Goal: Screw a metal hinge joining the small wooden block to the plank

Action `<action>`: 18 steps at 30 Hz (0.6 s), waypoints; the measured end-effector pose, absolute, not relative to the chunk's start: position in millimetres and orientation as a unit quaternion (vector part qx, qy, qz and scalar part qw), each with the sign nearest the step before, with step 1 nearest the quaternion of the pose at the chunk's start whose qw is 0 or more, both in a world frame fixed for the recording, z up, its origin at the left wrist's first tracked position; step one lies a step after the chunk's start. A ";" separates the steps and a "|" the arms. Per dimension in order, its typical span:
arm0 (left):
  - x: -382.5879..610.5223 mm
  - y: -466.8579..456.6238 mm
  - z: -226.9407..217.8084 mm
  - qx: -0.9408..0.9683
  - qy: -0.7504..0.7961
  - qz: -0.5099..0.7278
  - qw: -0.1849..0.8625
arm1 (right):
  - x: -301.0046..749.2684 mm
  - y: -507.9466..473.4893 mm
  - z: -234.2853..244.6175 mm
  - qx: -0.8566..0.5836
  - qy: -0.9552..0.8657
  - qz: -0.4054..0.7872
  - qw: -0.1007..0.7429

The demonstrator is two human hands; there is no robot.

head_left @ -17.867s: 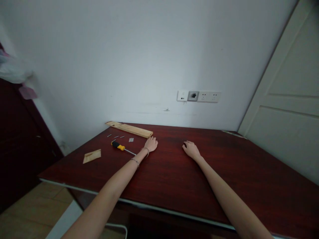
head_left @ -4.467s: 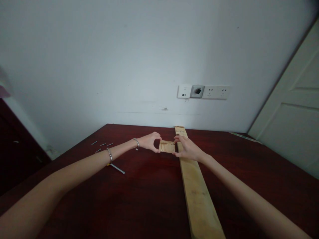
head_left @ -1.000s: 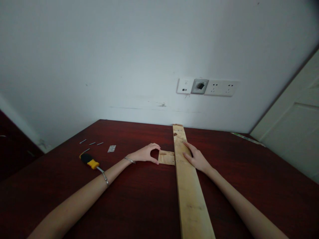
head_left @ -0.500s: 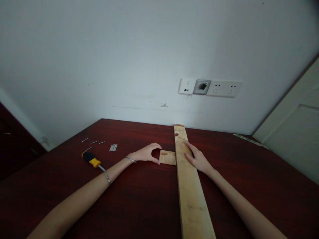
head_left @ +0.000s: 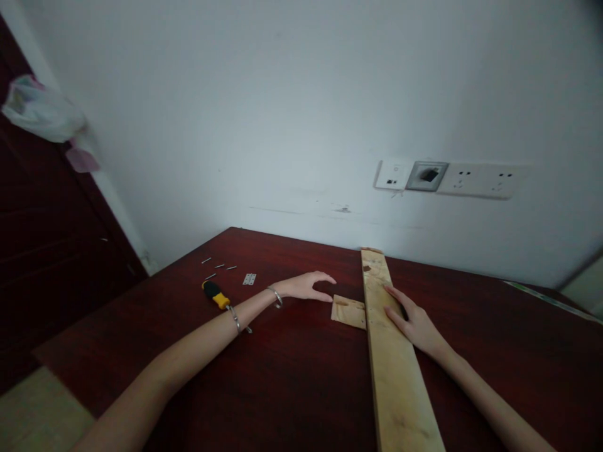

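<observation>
A long wooden board (head_left: pixel 393 351) lies on the dark red table, its far end close to the wall. Beside its left edge is a small wooden block (head_left: pixel 348 311), partly against the board. My right hand (head_left: pixel 414 321) rests on the board's right side, thumb and fingers spread apart. Just up and left of the block, my left hand (head_left: pixel 311 286) is open with nothing between thumb and fingers. A screwdriver (head_left: pixel 217 295) with a black and yellow handle lies to the left, its shaft partly hidden behind my left forearm. Near it are a metal hinge (head_left: pixel 249 279) and several screws (head_left: pixel 219 266).
The table (head_left: pixel 292 376) meets a white wall with sockets (head_left: pixel 480 179) above its far edge. A flat strip (head_left: pixel 546 299) lies at the back right. At the far left, a white plastic bag (head_left: pixel 42 113) hangs by a dark door (head_left: pixel 47 220).
The camera view has turned left, so everything sits further right and the bag shows. My left hand has drawn slightly away from the small block. My right hand stays on the board.
</observation>
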State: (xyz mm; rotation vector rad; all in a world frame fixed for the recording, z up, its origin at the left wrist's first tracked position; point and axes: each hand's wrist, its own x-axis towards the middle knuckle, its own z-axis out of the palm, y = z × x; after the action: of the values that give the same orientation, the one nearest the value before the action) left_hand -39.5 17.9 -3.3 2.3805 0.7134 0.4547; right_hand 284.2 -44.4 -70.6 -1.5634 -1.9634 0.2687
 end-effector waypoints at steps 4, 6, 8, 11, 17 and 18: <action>-80.7 29.9 25.6 0.917 0.258 0.186 0.241 | 285.3 -43.4 -70.7 -0.598 -0.738 0.102 0.295; -113.8 37.9 33.4 0.921 0.294 0.165 0.195 | 285.6 -42.7 -70.5 -0.600 -0.737 0.099 0.294; -151.0 45.1 34.6 0.919 0.334 0.132 0.165 | 286.5 -41.6 -71.1 -0.605 -0.734 0.097 0.293; -203.3 50.8 27.6 0.901 0.397 0.098 0.148 | 289.5 -39.1 -74.7 -0.609 -0.732 0.096 0.290; -257.9 41.1 8.7 0.873 0.452 0.102 0.149 | 295.0 -34.4 -81.9 -0.619 -0.724 0.091 0.292; -260.4 38.9 6.1 0.872 0.455 0.106 0.148 | 295.0 -34.1 -81.7 -0.622 -0.719 0.078 0.298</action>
State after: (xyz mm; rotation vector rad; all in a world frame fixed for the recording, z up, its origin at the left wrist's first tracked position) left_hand -260.4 38.9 6.1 2.5065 1.3083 0.3059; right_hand 295.0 -34.1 -81.7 -1.6535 -1.9112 0.2082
